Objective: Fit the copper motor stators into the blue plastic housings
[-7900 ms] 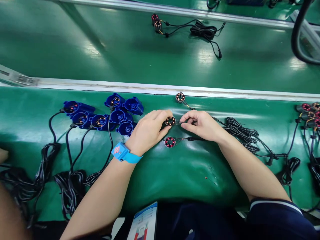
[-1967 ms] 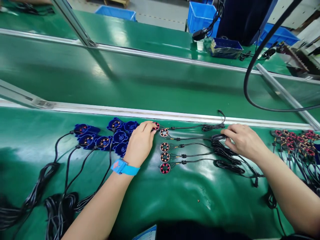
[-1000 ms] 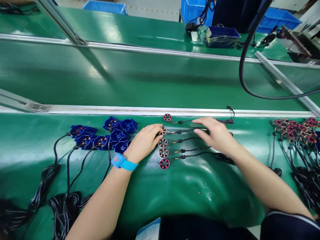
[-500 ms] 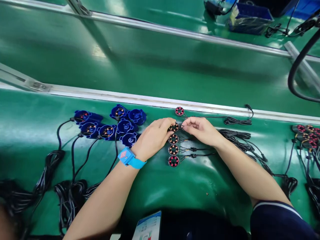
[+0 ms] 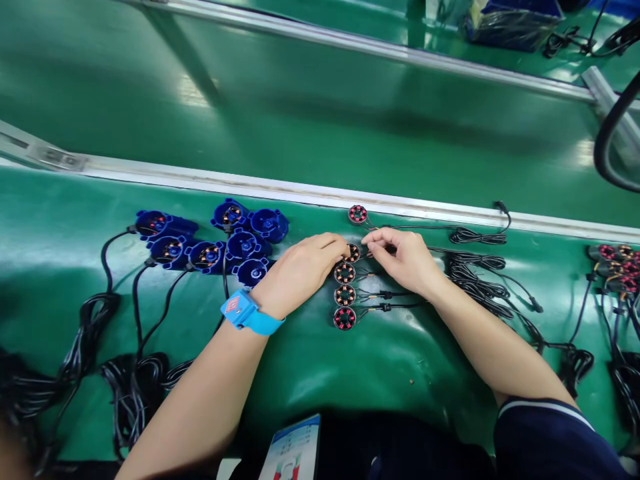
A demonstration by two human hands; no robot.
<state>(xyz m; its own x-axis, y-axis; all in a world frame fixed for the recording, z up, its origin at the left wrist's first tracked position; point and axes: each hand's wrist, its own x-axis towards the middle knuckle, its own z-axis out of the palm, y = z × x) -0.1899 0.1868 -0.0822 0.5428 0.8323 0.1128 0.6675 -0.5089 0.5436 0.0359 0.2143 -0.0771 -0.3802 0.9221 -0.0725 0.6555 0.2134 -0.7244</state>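
My left hand [image 5: 303,273], with a blue wrist strap [image 5: 253,315] on it, grips the left edge of a ring-shaped motor stator [image 5: 354,253] with copper windings. Its fingertips partly cover that stator. My right hand [image 5: 407,260] is closed in a pinch just right of the ring, by its thin lead wires; what lies between the fingertips is too small to make out. Below, in a column, lie two copper-wound stators [image 5: 345,273] [image 5: 345,295] and a red-wound stator [image 5: 345,319], their leads pointing right. Another red-wound stator [image 5: 357,214] lies above both hands.
Several blue motor housings [image 5: 206,256] stand on the left, with black cables [image 5: 90,340] trailing toward me. Coiled black cables [image 5: 475,283] lie beyond my right forearm. More stators [image 5: 620,267] are grouped at the far right. A metal rail [image 5: 300,195] crosses behind the green work surface [image 5: 350,387].
The view has shifted slightly. My left fingers have slid over the left side of the stator, and my right fingertips have lifted a little from its wires.
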